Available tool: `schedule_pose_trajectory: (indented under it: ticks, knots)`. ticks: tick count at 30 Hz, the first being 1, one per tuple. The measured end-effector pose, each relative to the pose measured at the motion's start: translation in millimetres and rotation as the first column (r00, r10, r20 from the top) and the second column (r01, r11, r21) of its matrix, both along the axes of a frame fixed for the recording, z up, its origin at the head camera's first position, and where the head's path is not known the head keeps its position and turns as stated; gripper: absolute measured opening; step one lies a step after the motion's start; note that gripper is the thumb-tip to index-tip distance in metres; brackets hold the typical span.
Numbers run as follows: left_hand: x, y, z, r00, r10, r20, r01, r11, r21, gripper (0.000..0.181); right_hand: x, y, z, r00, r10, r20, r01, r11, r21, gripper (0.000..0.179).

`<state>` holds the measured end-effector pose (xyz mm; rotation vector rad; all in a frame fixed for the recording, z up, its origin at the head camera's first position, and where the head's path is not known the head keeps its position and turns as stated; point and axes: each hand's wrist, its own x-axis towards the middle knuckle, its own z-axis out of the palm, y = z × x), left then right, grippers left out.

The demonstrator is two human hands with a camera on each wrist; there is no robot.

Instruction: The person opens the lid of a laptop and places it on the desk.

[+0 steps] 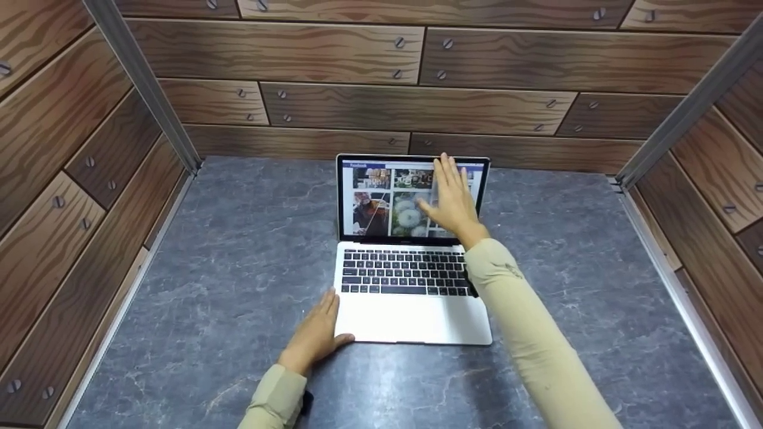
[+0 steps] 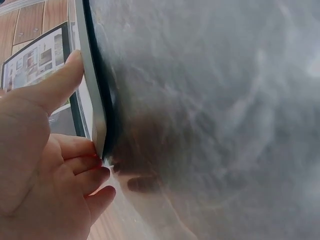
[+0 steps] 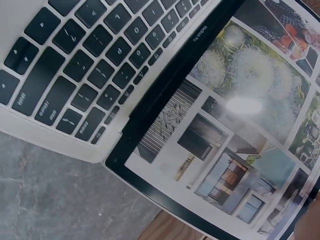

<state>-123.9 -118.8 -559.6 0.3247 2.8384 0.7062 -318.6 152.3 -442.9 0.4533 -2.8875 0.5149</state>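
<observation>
An unfolded silver laptop (image 1: 393, 319) lies on the grey marbled surface, its lit screen (image 1: 369, 214) raised and showing a grid of photos. Against the front left corner rests my left hand (image 1: 313, 336), fingers along the left side and thumb at the front edge. The left wrist view shows this hand (image 2: 30, 165) close up, touching the laptop's thin edge (image 2: 92, 85). My right hand (image 1: 454, 202) lies in front of the screen's right part, fingers straight, fingertips at the top edge. Only a sliver of that hand (image 3: 307, 222) enters the right wrist view, beside the screen (image 3: 240, 100).
Wood-patterned panels (image 1: 334, 107) with printed screws stand behind and on both sides. Grey metal posts (image 1: 146, 89) rise at the back corners, and a metal strip (image 1: 685, 322) borders the right side. The marbled surface (image 1: 226, 268) surrounds the laptop.
</observation>
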Motion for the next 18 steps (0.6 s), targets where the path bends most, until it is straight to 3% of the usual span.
schedule_pose_trajectory:
  ticks: [5,9,14,18]
  knots:
    - [-8.0,1.1,8.2,1.000,0.014,-0.009,-0.015,0.998,-0.067,0.079,10.0,3,-11.4,1.000,-0.010,-0.015,0.009,0.999,-0.030,0.084]
    - [-18.8,-0.5,17.0,0.998,0.026,-0.053,-0.032,0.993,-0.117,0.065,23.5,4,-27.0,0.998,-0.052,-0.047,0.047,0.994,-0.097,0.074]
    - [-34.1,-0.6,29.9,0.983,0.035,-0.180,-0.063,0.986,-0.152,0.055,41.8,5,-44.7,0.981,-0.110,-0.157,0.085,0.984,-0.156,0.066]
    - [-48.8,4.6,44.3,0.955,0.063,-0.290,-0.111,0.983,-0.149,0.057,55.0,8,-49.7,0.979,-0.140,-0.146,0.126,0.987,-0.104,0.069]
